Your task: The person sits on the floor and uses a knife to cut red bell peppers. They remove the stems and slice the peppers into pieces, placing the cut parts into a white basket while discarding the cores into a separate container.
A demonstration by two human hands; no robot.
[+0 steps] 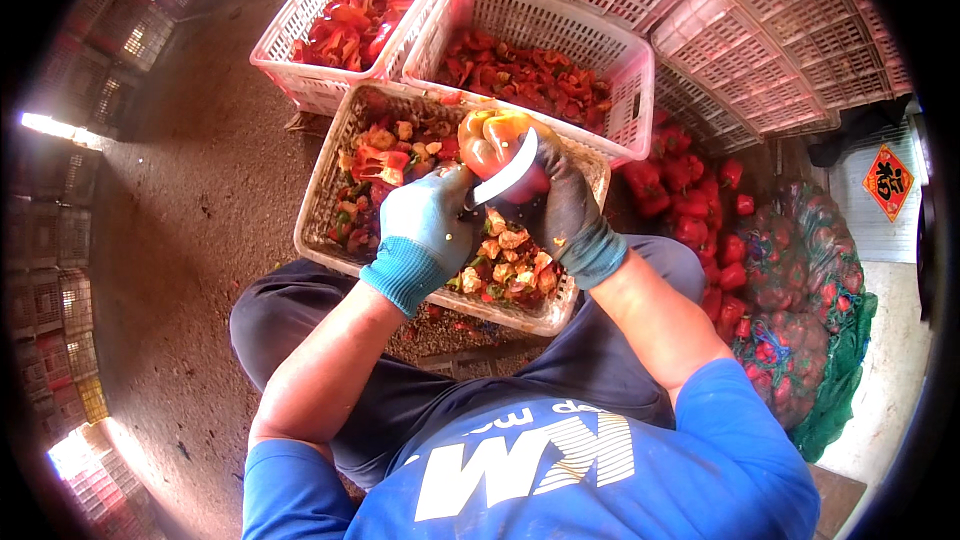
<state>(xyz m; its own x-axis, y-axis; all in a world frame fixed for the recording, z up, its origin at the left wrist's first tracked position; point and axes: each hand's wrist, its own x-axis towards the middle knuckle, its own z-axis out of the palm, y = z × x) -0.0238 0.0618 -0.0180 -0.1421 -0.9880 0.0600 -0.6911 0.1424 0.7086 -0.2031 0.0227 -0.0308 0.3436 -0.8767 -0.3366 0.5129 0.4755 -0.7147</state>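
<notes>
My left hand (431,221), in a blue knit glove, grips a curved knife (510,171) by its dark handle, blade pointing up and right. My right hand (571,199), in a darker, dirty glove, holds a large bell pepper (487,139), orange-yellow above and red below. The blade lies across the near side of the pepper. Both hands are over a dirty plastic crate (319,202) between my knees, which holds pepper cores (517,247), stems and red scraps. The right hand's fingertips are partly hidden behind the pepper.
Beyond the crate, one pink-white basket (281,52) holds large red pepper pieces and another (637,101) holds smaller red pieces. Crates (787,30) are stacked at the upper right. Whole red peppers (694,202) lie on the floor at right, beside filled mesh sacks (787,345).
</notes>
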